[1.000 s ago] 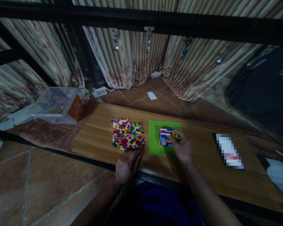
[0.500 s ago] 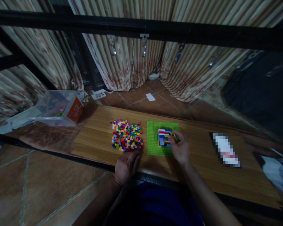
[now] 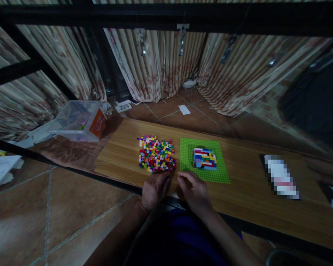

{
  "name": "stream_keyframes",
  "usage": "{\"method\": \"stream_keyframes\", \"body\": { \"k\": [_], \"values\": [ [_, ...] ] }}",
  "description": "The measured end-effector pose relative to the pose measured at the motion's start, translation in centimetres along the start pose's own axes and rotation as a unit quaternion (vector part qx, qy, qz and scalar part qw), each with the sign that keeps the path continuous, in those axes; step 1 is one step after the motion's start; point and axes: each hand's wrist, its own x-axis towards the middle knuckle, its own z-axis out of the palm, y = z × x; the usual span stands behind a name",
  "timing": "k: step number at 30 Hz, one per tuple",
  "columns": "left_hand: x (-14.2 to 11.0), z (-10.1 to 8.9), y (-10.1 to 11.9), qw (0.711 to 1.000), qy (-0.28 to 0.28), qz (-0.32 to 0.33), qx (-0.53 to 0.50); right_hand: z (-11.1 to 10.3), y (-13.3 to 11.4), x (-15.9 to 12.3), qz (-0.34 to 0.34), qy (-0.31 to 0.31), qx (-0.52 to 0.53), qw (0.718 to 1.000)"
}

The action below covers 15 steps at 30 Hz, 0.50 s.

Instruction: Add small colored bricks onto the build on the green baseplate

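Observation:
Just below a heap of small multicoloured building bricks [image 3: 157, 155], my left hand [image 3: 154, 190] rests near the table's front edge. Its fingers are curled together, and whatever they hold, if anything, is hidden. My right hand [image 3: 195, 192] hovers close beside it, thumb and forefinger slightly apart, with nothing visible between them. A green baseplate [image 3: 186, 162] lies beyond my right hand. On the plate stands a low block of stacked bricks [image 3: 204, 159] in blue, white, red and yellow; neither hand touches it.
The wooden table [image 3: 244, 184] carries a blurred-out flat object [image 3: 281, 177] on the right. A clear plastic bin [image 3: 80, 114] with an orange label stands at the left, a few pieces inside. Curtains [image 3: 161, 66] hang behind a dark metal bar [image 3: 155, 16].
My right hand has left the brick block and moved left and toward me, beside my left hand. My left hand stays curled below the heap. The view has shifted slightly.

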Motion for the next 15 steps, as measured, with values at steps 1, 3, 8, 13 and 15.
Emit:
{"method": "stream_keyframes", "body": {
  "k": [1,3,8,13,15],
  "values": [
    [0.0,0.0,0.0,1.0,-0.001,0.0,0.003,0.4,-0.2,0.0,0.009,-0.021,-0.004,1.0],
    [-0.1,-0.1,0.0,1.0,-0.002,0.0,0.005,1.0,-0.4,0.0,0.027,-0.044,-0.013,0.999],
    [-0.3,-0.1,-0.3,1.0,-0.007,0.007,-0.005,2.0,-0.6,0.4,0.041,-0.065,-0.016,0.997],
    [-0.5,0.0,-0.4,1.0,-0.01,-0.001,-0.01,2.4,-0.8,0.8,0.036,-0.076,-0.005,0.996],
    [-0.4,-0.1,-0.4,1.0,-0.014,-0.001,-0.007,2.5,-0.8,0.8,0.037,-0.071,0.006,0.997]
  ]
}}
